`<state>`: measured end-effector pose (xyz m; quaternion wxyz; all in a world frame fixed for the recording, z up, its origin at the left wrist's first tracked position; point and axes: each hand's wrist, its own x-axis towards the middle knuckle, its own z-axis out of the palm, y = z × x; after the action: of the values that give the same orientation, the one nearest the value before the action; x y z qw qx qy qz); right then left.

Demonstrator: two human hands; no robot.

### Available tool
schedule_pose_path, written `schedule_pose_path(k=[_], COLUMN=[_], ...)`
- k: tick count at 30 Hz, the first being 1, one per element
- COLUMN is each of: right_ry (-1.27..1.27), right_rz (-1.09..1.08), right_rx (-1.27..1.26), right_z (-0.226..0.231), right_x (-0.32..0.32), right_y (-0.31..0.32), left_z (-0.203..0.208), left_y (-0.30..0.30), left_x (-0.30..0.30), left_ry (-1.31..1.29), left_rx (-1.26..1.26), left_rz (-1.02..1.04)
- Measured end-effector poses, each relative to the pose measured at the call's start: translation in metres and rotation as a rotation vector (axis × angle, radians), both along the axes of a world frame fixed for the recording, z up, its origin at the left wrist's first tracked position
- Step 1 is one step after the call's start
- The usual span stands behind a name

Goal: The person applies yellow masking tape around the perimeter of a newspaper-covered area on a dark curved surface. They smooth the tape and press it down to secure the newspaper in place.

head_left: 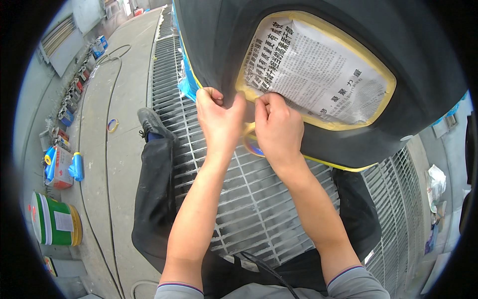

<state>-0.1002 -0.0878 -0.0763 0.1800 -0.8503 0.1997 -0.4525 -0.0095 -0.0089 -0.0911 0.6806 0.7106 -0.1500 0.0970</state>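
Note:
In front of me a dark car bumper (214,40) carries a sheet of printed newspaper (308,70), its outline edged with yellow masking tape (386,79). At the sheet's lower left corner, my left hand (219,119) is closed, thumb and fingers pinching a short piece of tape. Close beside it, my right hand (280,124) pinches too, fingertips at the newspaper's lower edge. A roll of masking tape (253,145) hangs just below and between the hands, partly hidden by the right one. What lies exactly between the fingertips is hard to see.
Metal floor grating (249,199) lies beneath me, between my legs. Blue film (188,84) hangs off the bumper's left edge. Leftward are another tape roll (113,125), a carton (60,167), a green-and-white bucket (57,219), several cans along the wall and a hose (119,60).

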Motion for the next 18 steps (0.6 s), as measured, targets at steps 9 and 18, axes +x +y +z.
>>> schedule_pose_path(k=[9,18], right_ry=[0.030,0.082], right_rz=[-0.139,-0.220], right_rx=[-0.097,-0.173], right_z=[-0.003,-0.002], right_x=[0.003,0.009], right_y=[0.001,0.006], left_z=[-0.002,0.002], left_y=[-0.001,0.005], left_x=[-0.003,-0.006], left_ry=[-0.008,-0.004], left_rx=[-0.008,0.068], left_rz=[0.004,-0.001])
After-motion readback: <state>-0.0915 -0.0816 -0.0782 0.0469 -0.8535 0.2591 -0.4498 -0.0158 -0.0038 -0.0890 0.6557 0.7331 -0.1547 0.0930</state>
